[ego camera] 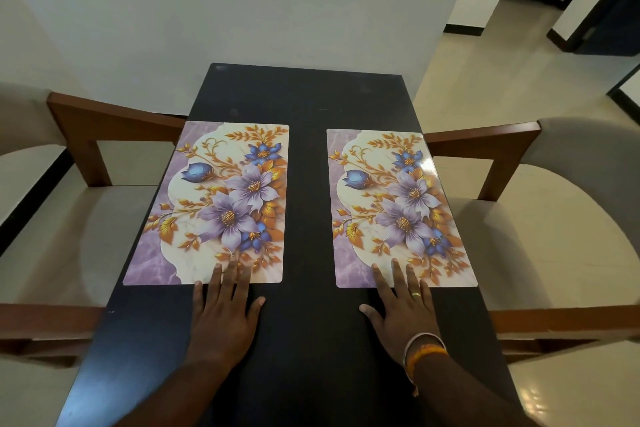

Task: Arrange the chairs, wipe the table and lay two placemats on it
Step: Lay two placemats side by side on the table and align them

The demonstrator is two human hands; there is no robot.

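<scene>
The left hand [223,314] and right hand [403,308] lie palm-down with fingers spread and flat, gripping nothing, fingertips resting on the 6 o'clock edges of the left placemat [214,201] and right placemat [398,208], both flat on the dark table [308,97], forearms entering from 6 o'clock

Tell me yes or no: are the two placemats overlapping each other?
No. The left placemat and right placemat lie apart, with a strip of bare dark table between them.

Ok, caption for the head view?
Both hands flat on two floral placemats on a dark table.
</scene>
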